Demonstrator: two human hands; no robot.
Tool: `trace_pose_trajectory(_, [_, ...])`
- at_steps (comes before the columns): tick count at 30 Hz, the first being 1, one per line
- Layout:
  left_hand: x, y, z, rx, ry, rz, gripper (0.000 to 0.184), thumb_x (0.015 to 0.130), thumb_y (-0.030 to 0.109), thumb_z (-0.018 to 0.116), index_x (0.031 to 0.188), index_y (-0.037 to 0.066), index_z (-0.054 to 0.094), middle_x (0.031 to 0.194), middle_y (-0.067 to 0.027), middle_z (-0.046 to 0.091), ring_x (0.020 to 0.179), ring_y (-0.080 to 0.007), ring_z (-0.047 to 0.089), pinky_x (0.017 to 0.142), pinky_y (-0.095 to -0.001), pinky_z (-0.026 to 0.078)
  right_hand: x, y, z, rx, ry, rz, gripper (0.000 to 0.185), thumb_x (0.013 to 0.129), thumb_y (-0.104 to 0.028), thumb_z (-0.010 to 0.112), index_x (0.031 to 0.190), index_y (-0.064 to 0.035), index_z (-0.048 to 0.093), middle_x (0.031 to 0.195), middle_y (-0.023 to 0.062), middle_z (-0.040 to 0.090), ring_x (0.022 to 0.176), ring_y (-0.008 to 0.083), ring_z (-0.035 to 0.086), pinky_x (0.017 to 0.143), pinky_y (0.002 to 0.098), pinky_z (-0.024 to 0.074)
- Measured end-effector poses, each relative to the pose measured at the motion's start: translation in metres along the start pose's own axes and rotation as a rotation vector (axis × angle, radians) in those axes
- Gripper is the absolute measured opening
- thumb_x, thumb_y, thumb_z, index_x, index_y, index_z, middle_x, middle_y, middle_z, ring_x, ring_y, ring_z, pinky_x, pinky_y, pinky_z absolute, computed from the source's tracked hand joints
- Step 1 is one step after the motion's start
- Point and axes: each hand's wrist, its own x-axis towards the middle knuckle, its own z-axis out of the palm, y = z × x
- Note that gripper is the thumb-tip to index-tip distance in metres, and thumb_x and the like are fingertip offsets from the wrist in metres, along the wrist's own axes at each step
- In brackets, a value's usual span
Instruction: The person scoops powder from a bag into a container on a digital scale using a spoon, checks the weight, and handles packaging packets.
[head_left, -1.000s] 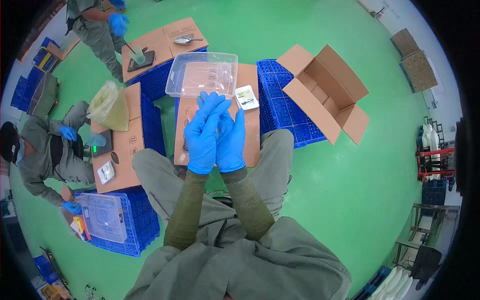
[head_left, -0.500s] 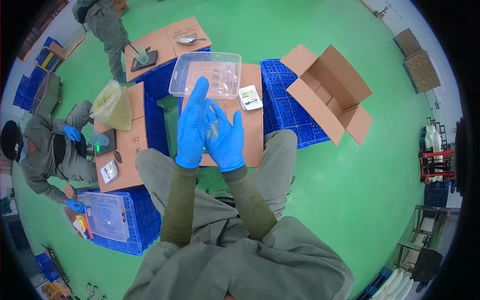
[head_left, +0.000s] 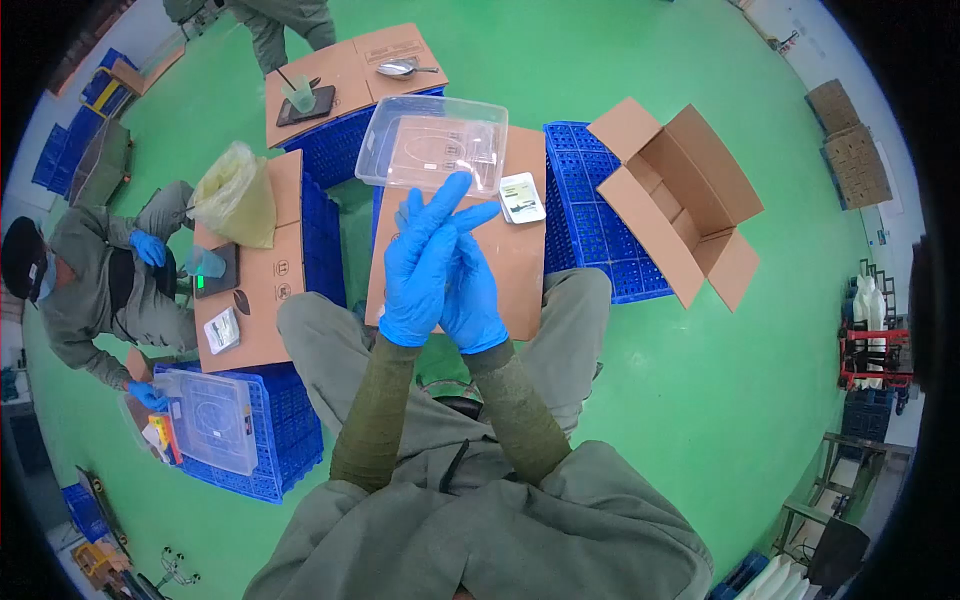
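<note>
Grip [head_left: 418,285] above cardboard [head_left: 522,270], green floor [head_left: 700,400]

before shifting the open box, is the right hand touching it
Apart: the head view shows the blue crate between the right hand and the open box.

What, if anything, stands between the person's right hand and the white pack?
Nothing visible stands between the right hand and the white pack: only bare cardboard shows there. The clear bin sits beside the pack, off that line. The left hand overlaps the right, though, so they may need to part first.
</note>
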Motion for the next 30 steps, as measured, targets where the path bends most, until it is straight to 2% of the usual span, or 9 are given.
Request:
trace_pose_trajectory(2, [0.000,0.004,-0.006,-0.114,0.007,-0.021,0.054,0.098,0.012,0.045,0.147,-0.009,0.037,0.144,-0.0191,0.051,0.132,-0.0234,0.050,0.109,-0.0335,0.037,-0.002,-0.002,-0.001,-0.032,0.061,0.052,0.056,0.107,-0.035,0.034,0.150,0.0004,0.033,0.154,0.0147,0.038,0.140,0.0257,0.039,0.115,0.0385,0.0344])
trace_pose_trajectory(5, [0.001,0.014,-0.017,-0.021,0.138,0.038,0.058,0.097,0.025,0.047,0.144,-0.008,0.041,0.143,-0.0201,0.049,0.131,-0.0267,0.048,0.108,-0.0363,0.037,0.000,-0.003,0.000,-0.077,0.031,0.068,0.058,0.107,-0.035,0.033,0.152,0.0020,0.029,0.156,0.0176,0.033,0.145,0.0283,0.032,0.119,0.0402,0.0276])
trace_pose_trajectory(10, [0.000,0.054,-0.005,-0.463,0.704,0.078,0.074,0.093,0.048,0.053,0.138,-0.010,0.046,0.135,-0.0241,0.052,0.122,-0.0346,0.053,0.097,-0.0413,0.044,-0.006,-0.011,0.043,-0.047,-0.026,0.101,0.060,0.107,-0.036,0.034,0.149,0.0063,0.031,0.157,0.0190,0.033,0.146,0.0290,0.030,0.122,0.0411,0.0212])
trace_pose_trajectory(14, [0.004,0.095,0.022,-0.744,1.046,0.217,0.090,0.089,0.066,0.058,0.133,-0.011,0.051,0.129,-0.0274,0.054,0.115,-0.0410,0.056,0.088,-0.0453,0.050,-0.036,-0.027,0.163,0.018,-0.091,0.307,0.062,0.106,-0.039,0.034,0.151,0.0037,0.029,0.158,0.0173,0.030,0.146,0.0258,0.030,0.121,0.0407,0.0217])
trace_pose_trajectory(17, [0.010,0.126,0.032,-0.786,0.872,0.226,0.087,0.090,0.065,0.056,0.134,-0.009,0.050,0.132,-0.0269,0.052,0.118,-0.0410,0.054,0.090,-0.0466,0.049,-0.070,-0.032,0.259,-0.011,-0.184,0.408,0.069,0.104,-0.048,0.033,0.152,0.0016,0.028,0.160,0.0157,0.028,0.147,0.0243,0.028,0.121,0.0411,0.0207])
trace_pose_trajectory(21, [0.000,0.185,0.053,-0.826,0.590,0.283,0.084,0.091,0.064,0.053,0.135,-0.007,0.050,0.135,-0.0264,0.049,0.121,-0.0409,0.051,0.093,-0.0483,0.047,-0.135,-0.034,0.366,-0.081,-0.466,0.400,0.082,0.100,-0.061,0.031,0.152,0.0030,0.028,0.160,0.0163,0.026,0.151,0.0231,0.016,0.124,0.0394,0.0032])
trace_pose_trajectory(23, [-0.010,0.214,0.067,-0.834,0.434,0.317,0.082,0.092,0.063,0.052,0.136,-0.006,0.049,0.137,-0.0261,0.048,0.123,-0.0409,0.050,0.095,-0.0491,0.046,-0.169,-0.035,0.399,-0.269,-0.691,0.372,0.089,0.098,-0.067,0.029,0.153,0.0033,0.024,0.160,0.0168,0.026,0.152,0.0228,0.014,0.125,0.0394,-0.0005])
trace_pose_trajectory(24, [-0.013,0.229,0.074,-0.835,0.360,0.336,0.081,0.092,0.062,0.052,0.136,-0.006,0.049,0.138,-0.0260,0.047,0.124,-0.0409,0.049,0.095,-0.0496,0.046,-0.178,-0.038,0.410,-0.423,-0.811,0.366,0.093,0.097,-0.069,0.027,0.154,0.0032,0.020,0.160,0.0172,0.026,0.152,0.0229,0.014,0.125,0.0399,0.0002])
trace_pose_trajectory(30, [-0.046,0.292,0.104,-0.813,0.110,0.447,0.076,0.095,0.060,0.048,0.137,-0.003,0.048,0.143,-0.0251,0.043,0.130,-0.0409,0.045,0.100,-0.0522,0.043,-0.266,-0.025,0.454,-0.229,-0.938,0.528,0.111,0.087,-0.081,0.035,0.154,0.0045,0.014,0.155,0.0278,0.027,0.148,0.0293,0.024,0.124,0.0418,0.0134])
